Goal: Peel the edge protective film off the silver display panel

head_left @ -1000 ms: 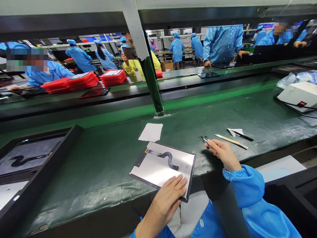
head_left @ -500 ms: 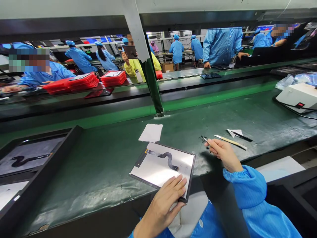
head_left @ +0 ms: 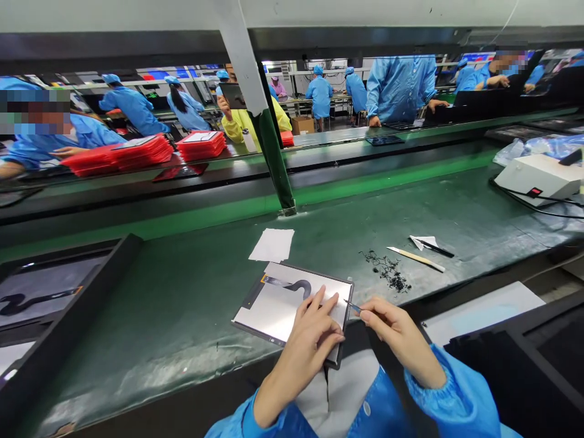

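Note:
A tablet display panel [head_left: 278, 307] lies with its pale back up, one corner jutting over the bench's front edge. A dark curved flex cable [head_left: 298, 287] runs across it. My left hand [head_left: 310, 334] rests on the panel's right part, fingers spread, covering the cable's lower end. In my right hand [head_left: 390, 325] is a pair of thin metal tweezers [head_left: 352, 305], pinched between thumb and fingers, its tip at the panel's right edge. Beyond that hand lie small black scraps [head_left: 387, 271], a cream-handled pointed tool [head_left: 416, 259] and a black pen-like tool [head_left: 437, 248].
White sheets [head_left: 272, 244] lie behind the panel. A black tray [head_left: 104, 274] with another panel stands at left. At right are a white box-shaped device [head_left: 524, 176] with cables and plastic bags. A green post [head_left: 278, 164] rises mid-bench. Co-workers sit and stand across the line.
My right hand has moved from the black scraps to the panel's right edge, bringing the tweezers with it. My left hand has slid further up the panel, with fingers more spread.

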Action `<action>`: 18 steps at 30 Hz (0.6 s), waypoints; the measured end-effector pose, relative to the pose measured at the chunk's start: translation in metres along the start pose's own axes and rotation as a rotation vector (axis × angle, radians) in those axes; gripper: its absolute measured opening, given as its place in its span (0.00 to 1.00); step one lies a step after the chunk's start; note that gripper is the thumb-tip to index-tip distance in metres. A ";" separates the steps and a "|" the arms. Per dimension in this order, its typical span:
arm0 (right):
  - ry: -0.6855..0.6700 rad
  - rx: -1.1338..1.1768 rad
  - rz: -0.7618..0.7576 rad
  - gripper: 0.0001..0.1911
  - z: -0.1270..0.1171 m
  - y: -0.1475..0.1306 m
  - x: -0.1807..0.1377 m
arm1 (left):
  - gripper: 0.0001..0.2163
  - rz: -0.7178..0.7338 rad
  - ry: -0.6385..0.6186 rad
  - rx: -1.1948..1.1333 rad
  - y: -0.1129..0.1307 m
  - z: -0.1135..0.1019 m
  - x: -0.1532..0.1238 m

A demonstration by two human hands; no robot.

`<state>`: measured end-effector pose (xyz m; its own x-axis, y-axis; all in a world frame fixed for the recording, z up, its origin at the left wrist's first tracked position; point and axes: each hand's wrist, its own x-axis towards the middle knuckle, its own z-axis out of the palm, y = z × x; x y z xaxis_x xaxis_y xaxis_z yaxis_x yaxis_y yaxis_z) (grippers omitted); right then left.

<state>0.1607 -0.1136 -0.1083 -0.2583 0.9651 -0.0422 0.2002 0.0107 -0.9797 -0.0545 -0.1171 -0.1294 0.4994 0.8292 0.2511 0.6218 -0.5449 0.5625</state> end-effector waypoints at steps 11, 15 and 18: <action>-0.059 -0.147 0.039 0.14 0.018 0.045 -0.031 | 0.09 0.055 -0.023 0.069 0.006 0.000 0.002; -0.066 -0.121 0.001 0.19 0.018 0.049 -0.028 | 0.09 0.037 -0.053 0.082 0.006 0.002 0.010; -0.076 -0.057 0.047 0.25 0.022 0.052 -0.027 | 0.07 0.026 -0.048 0.084 0.006 0.003 0.013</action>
<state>0.1573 -0.1450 -0.1619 -0.3181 0.9422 -0.1050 0.2671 -0.0172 -0.9635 -0.0421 -0.1099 -0.1248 0.5433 0.8088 0.2253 0.6556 -0.5763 0.4878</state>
